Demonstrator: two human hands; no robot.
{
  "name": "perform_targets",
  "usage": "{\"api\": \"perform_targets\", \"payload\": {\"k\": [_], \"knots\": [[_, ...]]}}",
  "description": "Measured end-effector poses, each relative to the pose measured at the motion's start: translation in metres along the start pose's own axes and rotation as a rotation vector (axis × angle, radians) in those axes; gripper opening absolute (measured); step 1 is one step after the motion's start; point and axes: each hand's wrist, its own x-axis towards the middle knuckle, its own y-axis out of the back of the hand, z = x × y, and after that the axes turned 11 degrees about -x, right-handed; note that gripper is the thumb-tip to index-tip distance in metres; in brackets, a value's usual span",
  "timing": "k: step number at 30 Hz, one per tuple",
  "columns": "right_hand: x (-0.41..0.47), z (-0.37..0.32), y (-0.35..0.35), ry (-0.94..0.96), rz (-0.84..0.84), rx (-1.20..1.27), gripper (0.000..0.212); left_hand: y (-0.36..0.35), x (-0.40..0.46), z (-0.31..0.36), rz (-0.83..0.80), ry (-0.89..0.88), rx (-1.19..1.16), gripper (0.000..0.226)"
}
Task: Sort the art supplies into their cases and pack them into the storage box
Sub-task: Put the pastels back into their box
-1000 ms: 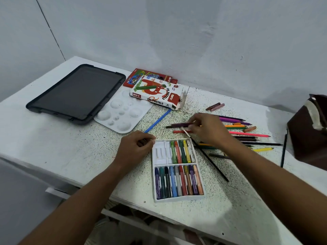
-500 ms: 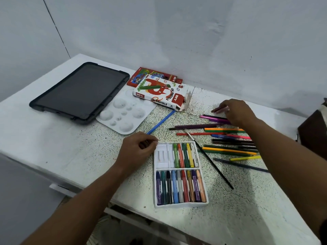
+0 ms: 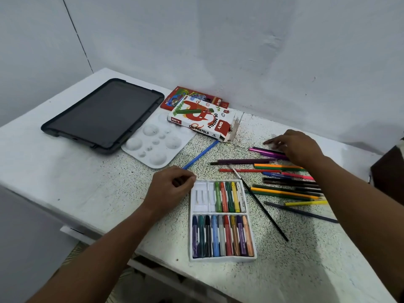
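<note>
The white pastel tray lies flat on the speckled table and serves as the landmark here: its near compartment is filled with a row of oil pastels, while its far compartment holds five more at its right side and bare slots at its left. The left hand rests at the tray's far left corner, fingers curled in toward the palm; whether they hold something small I cannot tell. The right hand is beyond and to the right of the tray, fingers stretched fairly flat and pointing left, its fingertips on or just above the table, above the purple pencils at the far edge of the loose coloured pencils that spread out right of the tray. A thin black paintbrush runs slantwise along the tray's right side. A blue pencil lies beyond the tray's far left corner. Farther back sits the oil pastels box, open at its right end, partly over a red box. Left of those lie a white paint palette and a dark tablet.
</note>
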Motion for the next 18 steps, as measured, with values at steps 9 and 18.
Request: {"api": "perform_targets", "payload": {"k": [9,18], "knots": [[-0.012,-0.031,0.019,-0.123,0.185,0.239,0.024,0.001,-0.002,0.002,-0.008,0.013,-0.009,0.009],[-0.081,-0.134,0.073,-0.029,-0.324,0.772,0.019,0.002,-0.002,0.003,-0.010,0.059,-0.039,0.013]]}}
